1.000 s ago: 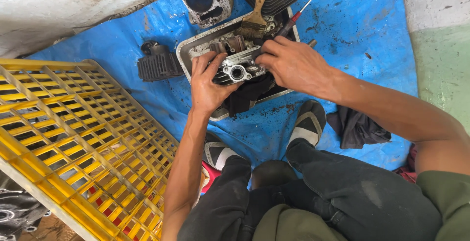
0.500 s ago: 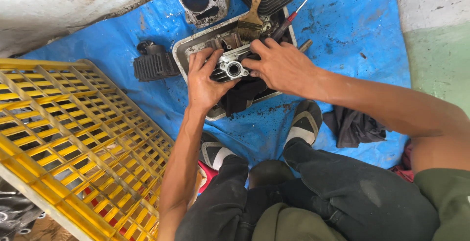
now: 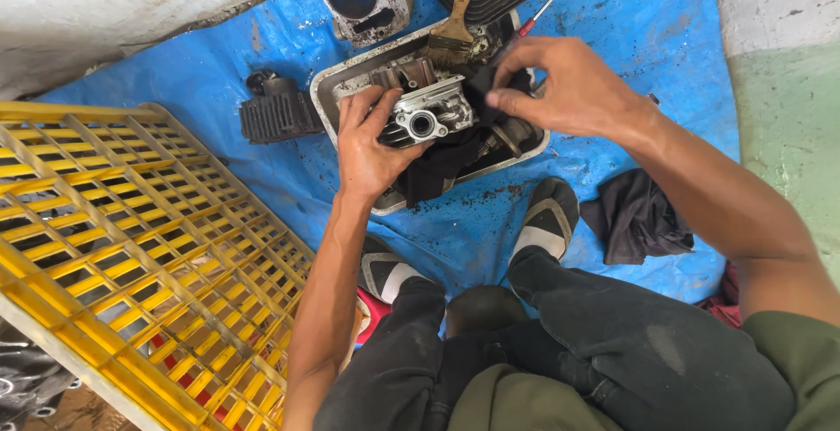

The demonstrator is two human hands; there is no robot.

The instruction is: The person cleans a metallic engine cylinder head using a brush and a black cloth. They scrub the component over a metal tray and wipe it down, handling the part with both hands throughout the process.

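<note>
Head view: the left hand (image 3: 372, 147) grips the silver cast-metal cylinder head (image 3: 426, 114), fingers wrapped over its near edge, holding it above the dented metal wash tray (image 3: 325, 98). The right hand (image 3: 569, 90) has just lifted off that part and now hovers to its right, fingertips pinched together; whether they hold anything, I cannot tell. So the left hand alone carries it. Beyond the right hand lie a red-tipped wooden brush (image 3: 459, 11) and a screwdriver (image 3: 542, 7). Underneath, a blue tarpaulin (image 3: 665, 63) over concrete, with a yellow plastic crate (image 3: 131, 256) left of the left forearm.

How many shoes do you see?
2. One shoe sits below the left hand, by the yellow crate. The other shoe is on the blue tarp, beside the dark rag.
</note>
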